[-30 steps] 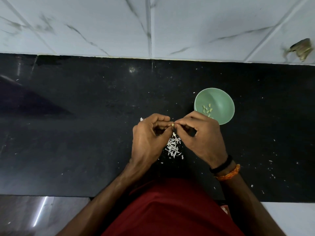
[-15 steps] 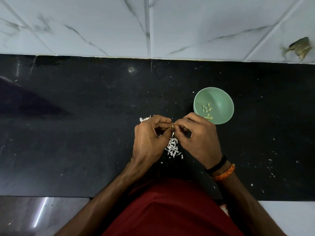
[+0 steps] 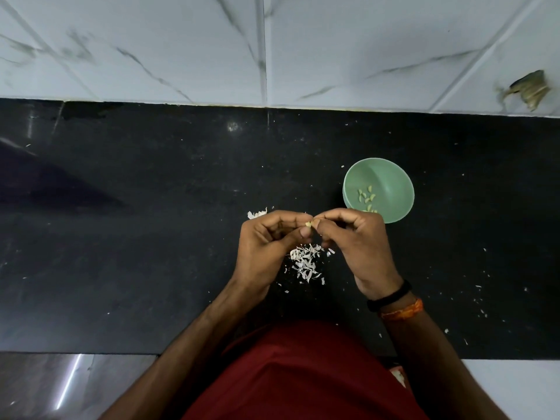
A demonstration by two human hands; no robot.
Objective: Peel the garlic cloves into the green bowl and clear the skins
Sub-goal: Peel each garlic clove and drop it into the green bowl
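A single head-worn camera looks steeply down from above the person's chest, close over the black counter [image 3: 121, 237]. It faces the white tiled wall [image 3: 181, 40] at the frame's top; the red shirt [image 3: 303, 374] fills the bottom edge. Wide-angle bending shows at the sides.

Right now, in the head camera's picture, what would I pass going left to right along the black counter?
Curled white garlic skin scrap → left hand → small pale garlic clove pinched between both hands → right hand → round green bowl holding peeled cloves.
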